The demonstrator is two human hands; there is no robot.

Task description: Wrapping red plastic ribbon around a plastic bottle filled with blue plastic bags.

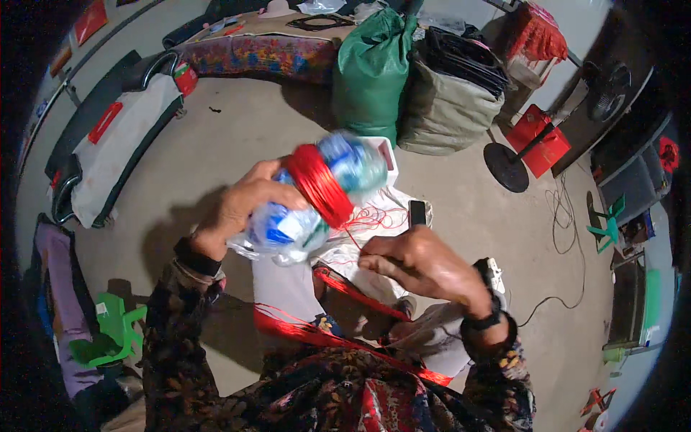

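over your lap, your left hand [241,205] grips one clear plastic bottle [317,198] with blue and white labelling, tilted, its upper end blurred. fingers curled tight around the lower part. one thick band of red thread [319,184] is wound around the bottle's middle. a thin red strand [367,218] runs from the band down toward your right hand [421,266], which sits just below and to the right of the bottle. right fingers are clenched with the fingertips pinched together; the strand reaches them, but whether it sits in the pinch, you cannot tell. more loose red thread [324,335], a bundle of many strands, drapes across your lap. one black wristwatch [486,317] on the right wrist.

on the concrete floor [237,144] beyond: one green sack [371,68], one grey-olive sack [446,108] touching it, one standing fan [568,115], one green plastic stool [108,331] at your left, one white cloth [353,252] beneath your hands.
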